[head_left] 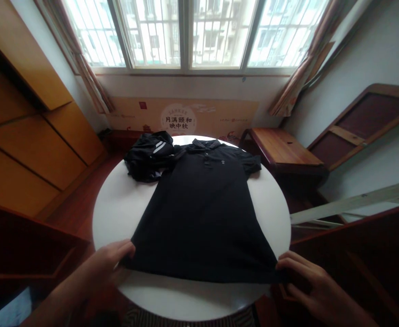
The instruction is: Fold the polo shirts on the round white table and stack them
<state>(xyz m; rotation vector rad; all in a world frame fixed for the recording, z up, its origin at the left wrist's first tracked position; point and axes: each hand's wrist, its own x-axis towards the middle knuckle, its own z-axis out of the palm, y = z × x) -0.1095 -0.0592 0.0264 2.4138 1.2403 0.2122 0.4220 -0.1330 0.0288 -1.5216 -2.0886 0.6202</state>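
Observation:
A black polo shirt (206, 213) lies spread front side up, its collar toward the window and its hem toward me. My left hand (119, 254) pinches the left corner of the hem. At the opposite corner, my right hand (301, 274) has its fingers closed on the fabric. The hem is stretched between both hands. Beside the shirt's left sleeve sits a heap of black clothing (148, 156) with white stripes; it touches or overlaps that sleeve.
The round white table (114, 209) carries the clothes. A wooden side table (284, 145) stands beyond it to the right. Wooden cabinets (25, 154) line the left wall. A printed panel (220, 116) is under the window, and a pale rail (352, 202) crosses at right.

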